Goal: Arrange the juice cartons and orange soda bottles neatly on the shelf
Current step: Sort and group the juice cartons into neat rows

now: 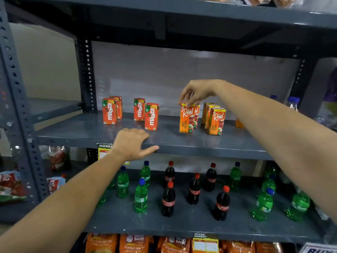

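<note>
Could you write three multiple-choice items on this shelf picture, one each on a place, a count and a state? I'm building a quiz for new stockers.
1. Where does the left hand rest?
A. on the front edge of the grey metal shelf
B. on a green bottle
C. on a tea packet

2. How many red-orange Maaza juice cartons stand on that shelf?
A. two
B. four
C. six

3. What is the right hand doing?
A. hanging away from the shelf
B. lifting a cola bottle
C. fingers on top of an upright orange Real apple juice carton

Answers: 1 A, palm lies on the shelf lip; 2 B, two pairs show; 3 C, fingertips meet the carton's top, and it stands on the shelf.
</note>
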